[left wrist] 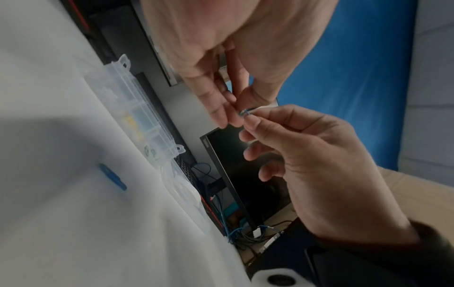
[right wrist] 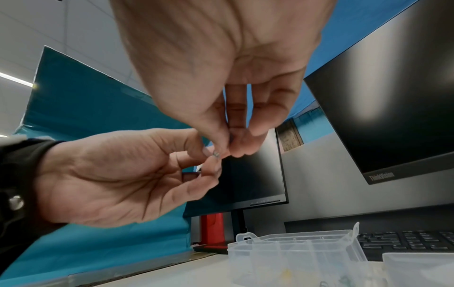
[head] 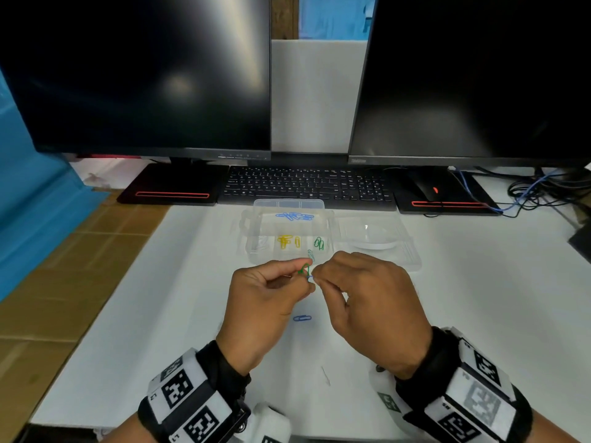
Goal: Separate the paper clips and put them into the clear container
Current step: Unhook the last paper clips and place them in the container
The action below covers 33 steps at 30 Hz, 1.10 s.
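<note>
A small chain of linked paper clips [head: 306, 270], green, blue and pale, hangs in the air just in front of the clear container [head: 248, 238]. My left hand [head: 303, 274] pinches it from the left, and my right hand [head: 315, 278] pinches it from the right, fingertips almost touching. The left wrist view shows the clips [left wrist: 245, 112] between both hands' fingertips. The container's compartments hold blue clips [head: 295, 216], yellow clips [head: 287, 242] and green clips [head: 319, 243]. One loose blue clip [head: 302, 318] lies on the white table below my hands.
The container's open lid [head: 377, 241] lies flat to its right. Behind it are a black keyboard [head: 307, 187], a mouse [head: 427, 188] and two dark monitors. Cables [head: 537, 190] trail at the back right. A cardboard surface [head: 64, 282] borders the table on the left.
</note>
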Motion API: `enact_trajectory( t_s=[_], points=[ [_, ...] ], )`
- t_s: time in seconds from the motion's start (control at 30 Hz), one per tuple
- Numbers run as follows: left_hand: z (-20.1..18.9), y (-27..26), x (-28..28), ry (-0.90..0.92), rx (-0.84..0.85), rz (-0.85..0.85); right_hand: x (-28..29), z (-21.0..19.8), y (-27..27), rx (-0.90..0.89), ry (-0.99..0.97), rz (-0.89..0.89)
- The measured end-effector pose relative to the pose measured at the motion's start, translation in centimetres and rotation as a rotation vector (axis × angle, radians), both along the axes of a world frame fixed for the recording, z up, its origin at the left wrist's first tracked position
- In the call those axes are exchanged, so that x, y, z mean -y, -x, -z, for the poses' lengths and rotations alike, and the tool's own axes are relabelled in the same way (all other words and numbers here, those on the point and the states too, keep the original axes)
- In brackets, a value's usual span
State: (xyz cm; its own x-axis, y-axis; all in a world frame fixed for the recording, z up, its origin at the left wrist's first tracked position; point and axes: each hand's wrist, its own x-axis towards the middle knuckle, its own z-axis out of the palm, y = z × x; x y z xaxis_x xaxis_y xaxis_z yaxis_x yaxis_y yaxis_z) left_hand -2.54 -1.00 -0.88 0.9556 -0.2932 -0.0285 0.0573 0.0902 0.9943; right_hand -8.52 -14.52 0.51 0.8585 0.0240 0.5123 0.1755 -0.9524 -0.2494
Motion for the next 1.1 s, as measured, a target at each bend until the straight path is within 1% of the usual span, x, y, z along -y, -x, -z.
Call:
enact_trajectory(
  t_s=[0.07, 0.13, 0.2, 0.33, 0.4, 0.47, 0.5, 0.53, 0.6, 0.67, 0.7, 0.8, 0.87, 0.97, 1.1],
  points=[
    [0.1, 0.2, -0.1, -0.066, 0.057, 0.046, 0.5, -0.2, -0.1, 0.013, -0.019, 0.01],
    [0.0, 0.2, -0.1, -0.091, 0.084, 0.092, 1.1, -0.4, -0.2, 0.006, -0.074, -0.006],
    [-0.3, -0.1, -0.2, -0.06, 0.068, 0.124, 1.5, -0.6, -0.4, -0.011, -0.197, -0.03],
    [-0.9, -1.5, -1.0, 0.063, -0.021, 0.161, 2.0, -0.7, -0.8, -0.085, -0.468, -0.065],
    [-1.1, -1.8, -1.2, 0.066, -0.043, 0.21, 2.2, -0.8, -1.1, -0.206, -0.744, -0.086],
    [-1.1, -1.9, -1.4, 0.036, -0.039, 0.273, 2.3, -0.7, -1.2, -0.4, -1.065, -0.112],
    [-1.1, -1.8, -1.4, 0.014, -0.03, 0.306, 2.3, -0.5, -1.3, -0.516, -1.174, -0.124],
    [-1.0, -1.7, -1.4, -0.009, -0.02, 0.333, 2.3, -0.3, -1.3, -0.63, -1.224, -0.135],
    [-0.8, -1.5, -1.5, -0.062, 0.006, 0.353, 2.4, 0.3, -1.3, -0.801, -1.183, -0.152],
    [-0.6, -1.7, -1.4, -0.111, 0.041, 0.33, 2.2, 1.1, -1.3, -0.874, -1.092, -0.113],
    [-0.7, -2.0, -1.3, -0.126, 0.055, 0.304, 2.2, 1.6, -1.5, -0.871, -1.044, -0.069],
    [-1.0, -3.7, -0.3, -0.132, 0.061, 0.194, 2.6, 2.4, -1.7, -0.774, -0.95, 0.049],
    [-1.1, -5.4, 1.1, -0.159, 0.066, 0.133, 3.2, 2.4, -1.8, -0.716, -0.982, 0.086],
    [-0.6, -7.8, 3.3, -0.205, 0.049, 0.095, 4.0, 2.1, -1.9, -0.643, -1.059, 0.119],
    [0.7, -9.8, 4.5, -0.35, 0.025, 0.079, 4.5, 2.5, -2.1, -0.576, -1.051, 0.154]
  ],
)
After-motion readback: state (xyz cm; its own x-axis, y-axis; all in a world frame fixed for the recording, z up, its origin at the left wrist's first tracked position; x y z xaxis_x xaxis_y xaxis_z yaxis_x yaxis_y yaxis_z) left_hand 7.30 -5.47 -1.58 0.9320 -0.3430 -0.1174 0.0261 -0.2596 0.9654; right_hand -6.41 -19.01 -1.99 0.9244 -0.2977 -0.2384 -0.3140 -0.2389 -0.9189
